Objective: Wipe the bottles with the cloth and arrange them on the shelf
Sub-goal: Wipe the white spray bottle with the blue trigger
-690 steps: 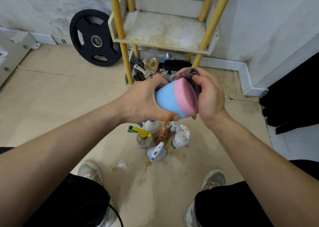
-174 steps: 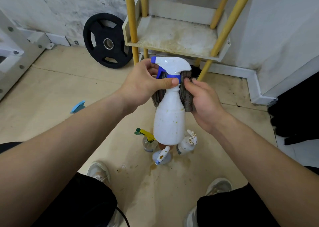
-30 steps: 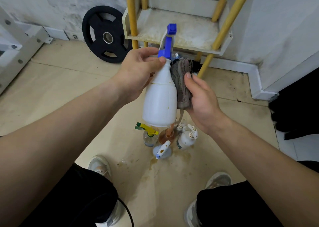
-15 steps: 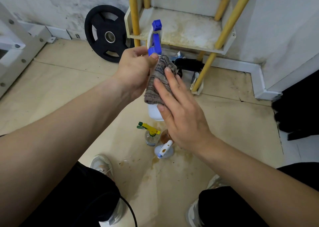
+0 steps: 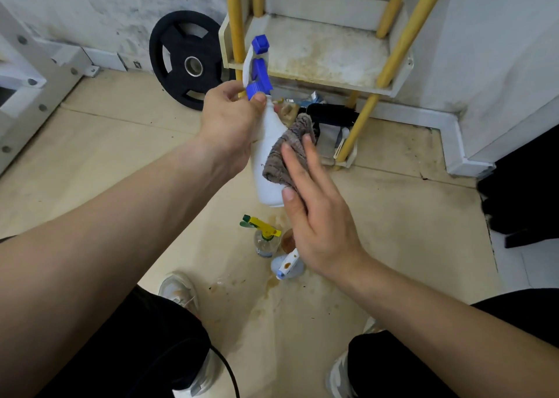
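My left hand (image 5: 230, 125) grips the neck of a white spray bottle (image 5: 266, 167) with a blue trigger head, held upright in mid-air. My right hand (image 5: 317, 216) presses a grey-brown cloth (image 5: 287, 152) flat against the bottle's side with straight fingers. On the floor below stand other bottles: a clear one with a yellow-green sprayer (image 5: 263, 237), a brownish one (image 5: 288, 241) partly hidden by my right hand, and a white one with a blue nozzle (image 5: 286, 267). The stained shelf (image 5: 320, 52) with yellow posts is right behind the bottle.
A black weight plate (image 5: 189, 60) leans on the wall left of the shelf. Clutter, including a black object (image 5: 332, 114), lies under the shelf. A white metal frame (image 5: 27, 73) is at far left. My knees and shoes are at the bottom. Brown stains mark the floor.
The cloth under my right hand has slid down the bottle's side, uncovering more of the white body. The left hand keeps its hold on the neck.
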